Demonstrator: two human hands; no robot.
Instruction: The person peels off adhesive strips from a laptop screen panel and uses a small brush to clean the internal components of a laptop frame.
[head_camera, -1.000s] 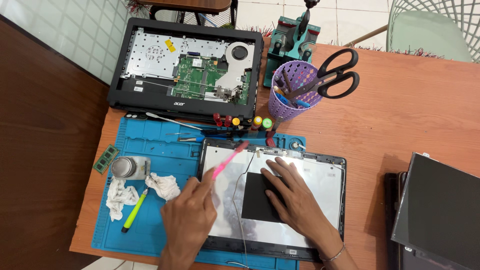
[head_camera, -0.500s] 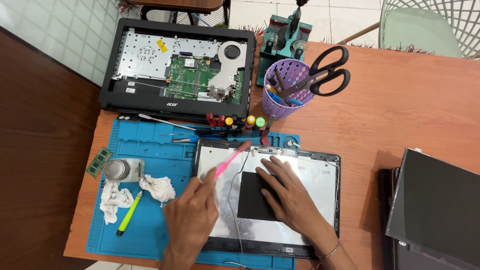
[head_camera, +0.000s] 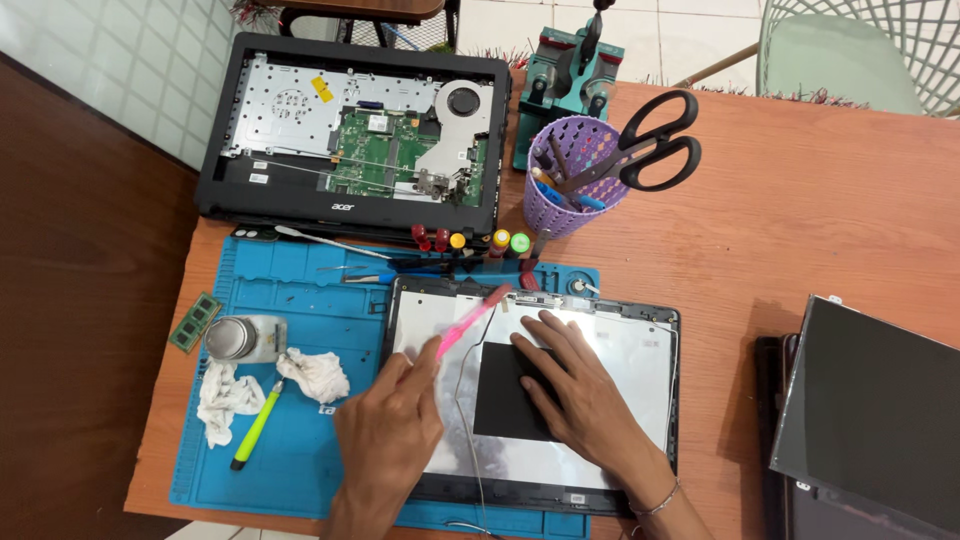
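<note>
Two hands work on the laptop lid panel (head_camera: 620, 400), which lies flat on the blue work mat (head_camera: 300, 340) at the near edge of the bench (head_camera: 800, 250). The left hand (head_camera: 390, 430) has its fingers closed around a pink brush tool (head_camera: 468, 318), and the tip of this tool reaches the upper edge of the panel, near the small parts there. The right hand (head_camera: 580, 390) holds nothing; its fingers are spread open and press flat on the black patch (head_camera: 500, 395) in the middle of the panel, probably to keep the panel from sliding while the tool works.

Left of the panel, on the mat, are a small round jar (head_camera: 240, 338), crumpled white tissues (head_camera: 230, 395) and a yellow-green tool (head_camera: 256, 428), all within easy reach. Behind the panel lies a row of screwdrivers (head_camera: 470, 245), then the opened laptop base (head_camera: 355, 140) and a purple holder (head_camera: 570, 185) with black scissors (head_camera: 650, 150). Right of the panel, well apart, rests a dark screen panel (head_camera: 880, 420).
</note>
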